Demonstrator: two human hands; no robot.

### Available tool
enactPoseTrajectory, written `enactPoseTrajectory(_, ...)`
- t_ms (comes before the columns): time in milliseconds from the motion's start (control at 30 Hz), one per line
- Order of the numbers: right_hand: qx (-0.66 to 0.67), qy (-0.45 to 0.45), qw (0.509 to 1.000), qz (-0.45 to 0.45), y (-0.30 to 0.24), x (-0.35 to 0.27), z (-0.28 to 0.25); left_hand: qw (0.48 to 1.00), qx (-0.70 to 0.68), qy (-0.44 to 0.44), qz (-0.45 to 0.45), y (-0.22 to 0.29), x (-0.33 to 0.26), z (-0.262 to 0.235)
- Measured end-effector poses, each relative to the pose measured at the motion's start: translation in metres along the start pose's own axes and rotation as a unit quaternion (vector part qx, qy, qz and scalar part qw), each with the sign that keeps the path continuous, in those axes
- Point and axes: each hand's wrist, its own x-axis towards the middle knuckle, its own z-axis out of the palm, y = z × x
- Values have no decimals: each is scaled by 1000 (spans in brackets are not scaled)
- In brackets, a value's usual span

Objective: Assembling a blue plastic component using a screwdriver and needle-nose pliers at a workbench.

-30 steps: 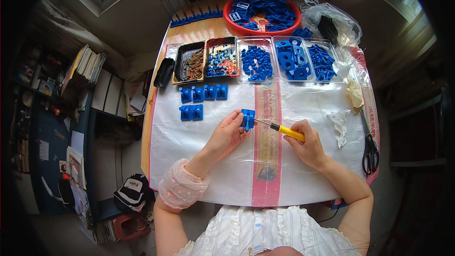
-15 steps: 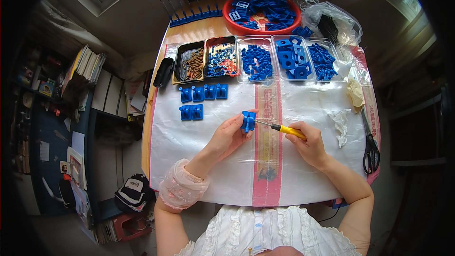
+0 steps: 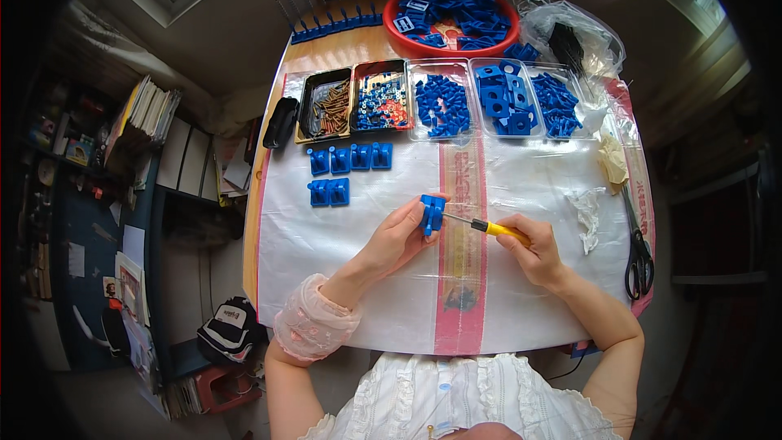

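In my left hand (image 3: 397, 236) a small blue plastic bracket (image 3: 432, 213) is held between thumb and fingers, over the middle of the table. My right hand (image 3: 531, 246) wraps round the yellow handle of a screwdriver (image 3: 497, 230). The shaft points left, its tip at the bracket's right side; whether it sits in a screw is too small to tell. To the left, several similar blue bracket pieces (image 3: 350, 158) lie in two short rows on the white sheet (image 3: 358, 236).
Behind the hands stand trays of brown screws (image 3: 332, 106), small nuts (image 3: 381, 106) and blue plastic parts (image 3: 441, 106). A red basin (image 3: 515, 28) of blue pieces is farther back. Scissors (image 3: 639, 265) and crumpled paper (image 3: 611, 161) lie at right, a black case (image 3: 281, 124) at left.
Both hands have shifted slightly to the right with the bracket and screwdriver. The screwdriver's tip stays at the bracket's side.
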Motion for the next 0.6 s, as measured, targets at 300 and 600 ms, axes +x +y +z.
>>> enactPoseTrajectory(300, -49, 89, 989, -106, -6, 3, 16, 999, -31, 15, 9, 1, 1, 2)
enactPoseTrajectory(600, -159, 61, 966, -197, 1, 1, 6, 998, -48, 42, -5, -8, 1, 0)
